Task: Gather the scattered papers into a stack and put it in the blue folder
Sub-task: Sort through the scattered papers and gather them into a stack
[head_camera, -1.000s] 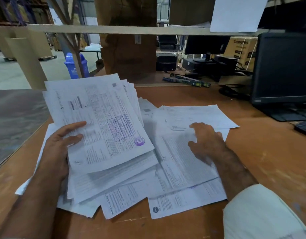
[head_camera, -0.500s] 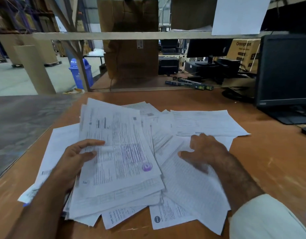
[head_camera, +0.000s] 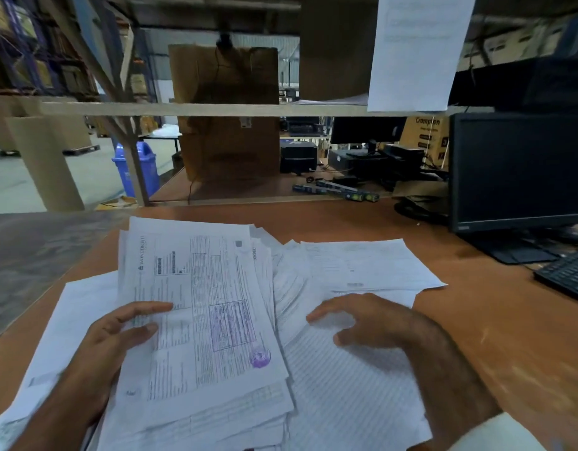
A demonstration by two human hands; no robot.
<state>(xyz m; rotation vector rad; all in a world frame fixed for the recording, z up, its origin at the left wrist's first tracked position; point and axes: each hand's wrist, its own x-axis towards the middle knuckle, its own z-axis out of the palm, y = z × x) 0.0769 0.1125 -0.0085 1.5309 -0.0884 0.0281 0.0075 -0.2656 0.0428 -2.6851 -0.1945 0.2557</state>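
Left hand [head_camera: 118,340] grips gathered stack [head_camera: 200,320] at 8 o'clock; right hand [head_camera: 372,323] spread loose on scattered papers [head_camera: 362,271] at 4 o'clock
Dragging could crease sheets or fan the uneven stack; blue folder not visible

A stack of papers [head_camera: 196,320] lies on the desk [head_camera: 496,336], loose sheets [head_camera: 362,268] to its right.

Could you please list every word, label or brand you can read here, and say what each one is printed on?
"Crompton": on the cardboard box behind the monitor.
"WONDERCHEF", only roughly legible: letterhead of the top sheet held by the left hand.
Purple round stamp on that sheet: too blurred to read.
Body text on the loose papers near the right hand, and the hanging sheet: too small or blurred.
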